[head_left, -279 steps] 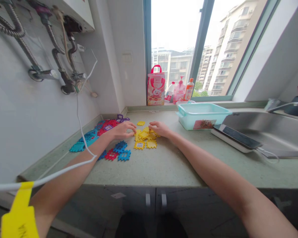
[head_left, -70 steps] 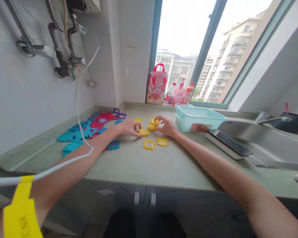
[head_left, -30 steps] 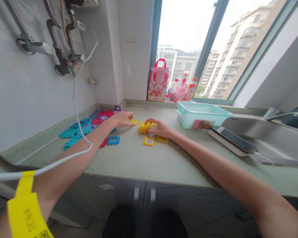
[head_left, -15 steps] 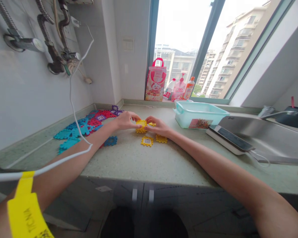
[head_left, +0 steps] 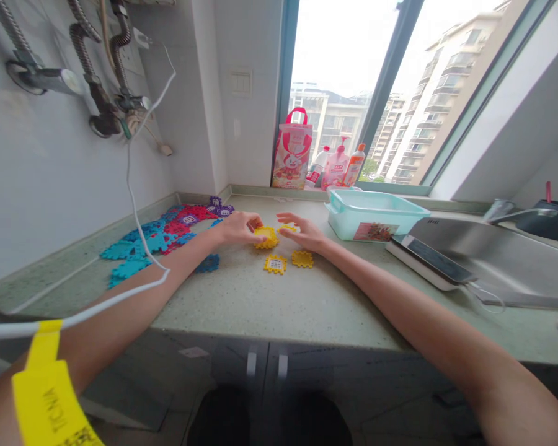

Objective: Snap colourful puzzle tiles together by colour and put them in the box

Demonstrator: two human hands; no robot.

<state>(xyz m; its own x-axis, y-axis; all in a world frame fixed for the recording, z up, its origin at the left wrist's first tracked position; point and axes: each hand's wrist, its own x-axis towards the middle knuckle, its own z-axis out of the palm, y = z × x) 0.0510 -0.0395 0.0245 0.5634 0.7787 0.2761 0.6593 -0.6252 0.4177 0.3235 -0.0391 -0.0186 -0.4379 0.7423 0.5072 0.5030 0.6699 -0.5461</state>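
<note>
My left hand (head_left: 242,229) grips a small yellow assembly of interlocking toothed tiles (head_left: 266,238) between thumb and fingers, just above or on the counter. To its right, my right hand (head_left: 302,231) is apart from the assembly, with its fingers stretched out. Another yellow piece (head_left: 287,228) shows by the right fingers, partly hidden; whether they touch it I cannot tell. In front of the hands lie a yellow tile with a window grid (head_left: 275,264) and a yellow toothed tile (head_left: 302,259). A blue tile (head_left: 208,264) is beside my left forearm.
A pile of red, blue and purple tiles (head_left: 177,226) spreads along the left wall. White cable (head_left: 139,217) crosses my left arm. At the right stand a turquoise bin (head_left: 376,214), a white-cased device (head_left: 432,263) and a steel sink (head_left: 493,254). Bottles (head_left: 337,167) stand at the window.
My right hand has let go of the yellow assembly and moved slightly right, its fingers opening. The left hand keeps its hold, and the assembly is tilted differently.
</note>
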